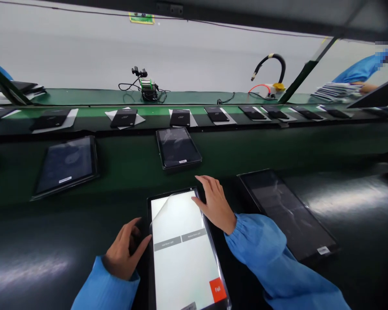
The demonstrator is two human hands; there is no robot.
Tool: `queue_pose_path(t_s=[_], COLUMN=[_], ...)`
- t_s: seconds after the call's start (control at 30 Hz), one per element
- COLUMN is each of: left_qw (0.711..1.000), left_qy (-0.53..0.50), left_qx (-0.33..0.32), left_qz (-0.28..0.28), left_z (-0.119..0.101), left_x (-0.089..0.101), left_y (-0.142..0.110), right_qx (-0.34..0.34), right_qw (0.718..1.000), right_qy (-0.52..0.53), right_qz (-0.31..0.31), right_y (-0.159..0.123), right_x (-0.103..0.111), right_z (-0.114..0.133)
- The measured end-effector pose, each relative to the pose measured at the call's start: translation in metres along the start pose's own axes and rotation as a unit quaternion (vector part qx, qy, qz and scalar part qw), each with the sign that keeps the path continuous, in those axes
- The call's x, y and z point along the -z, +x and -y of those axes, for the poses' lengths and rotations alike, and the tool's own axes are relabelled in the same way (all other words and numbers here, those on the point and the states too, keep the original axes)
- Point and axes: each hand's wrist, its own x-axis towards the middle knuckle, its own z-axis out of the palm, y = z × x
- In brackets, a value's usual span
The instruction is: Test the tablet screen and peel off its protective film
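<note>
In front of me lies a tablet with a bright white screen, grey buttons across its middle and a red "Fail" box at the lower right. Its clear protective film looks lifted or creased at the upper left corner. My left hand is beside the left edge, fingers apart and curved, thumb at the border. At the upper right edge is my right hand, fingers extended and thumb over the screen. Neither hand is wrapped round anything. Blue sleeves cover both forearms.
Dark-screened tablets lie around: a left one, a middle one and a right one. Several black devices on white sheets line the shelf behind. A co-worker's blue sleeve shows at far right, near stacked papers.
</note>
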Motion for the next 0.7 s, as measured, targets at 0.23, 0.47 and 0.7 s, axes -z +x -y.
queue_pose_path(t_s=[0.23, 0.47, 0.7], left_qw=[0.995, 0.975, 0.959], left_qy=[0.006, 0.088, 0.087], left_qx=[0.086, 0.184, 0.241], left_qz=[0.040, 0.093, 0.121], left_z=[-0.016, -0.023, -0.023], left_x=[-0.011, -0.015, -0.013], left_y=[-0.008, 0.013, 0.040], right_qx=[-0.052, -0.118, -0.097], right_qw=[0.985, 0.969, 0.972], right_qy=[0.110, 0.202, 0.200], right_qz=[0.121, 0.080, 0.071], right_y=[-0.068, -0.079, -0.078], right_x=[0.011, -0.015, -0.018], right_z=[0.010, -0.005, -0.009])
